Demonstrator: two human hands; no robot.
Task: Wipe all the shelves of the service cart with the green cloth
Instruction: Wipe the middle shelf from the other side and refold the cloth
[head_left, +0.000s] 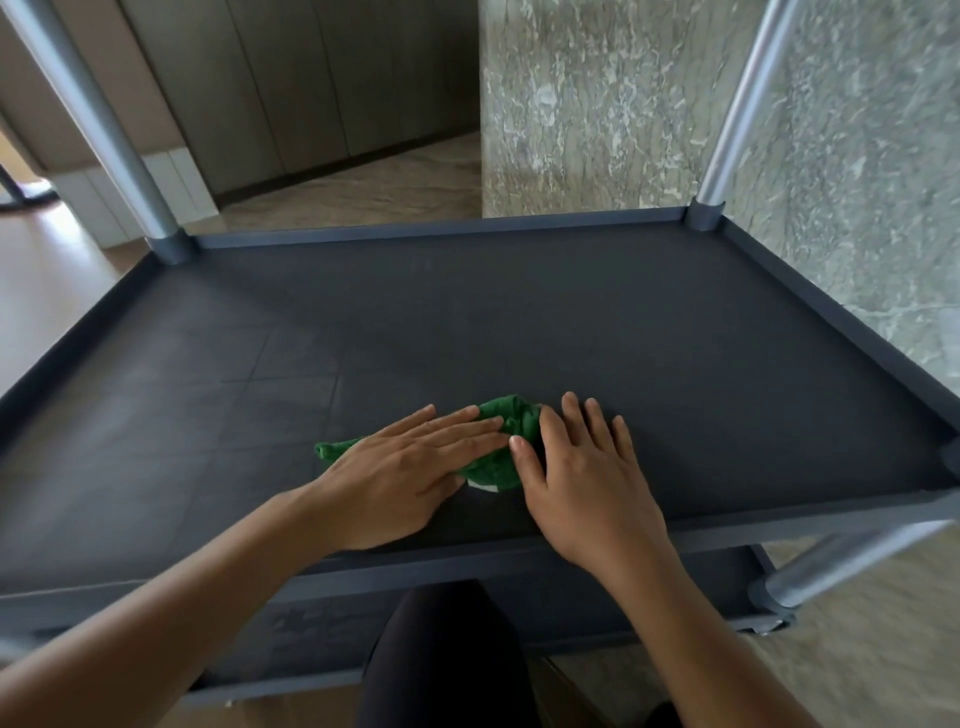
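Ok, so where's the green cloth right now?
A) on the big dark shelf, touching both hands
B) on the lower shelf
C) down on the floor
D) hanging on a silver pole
A: the green cloth lies bunched on the dark shelf, with the left hand flat on top of it and the right hand against its right side.

Nothing legible; white tag (483, 486) on green cloth (511, 418) is blurred.
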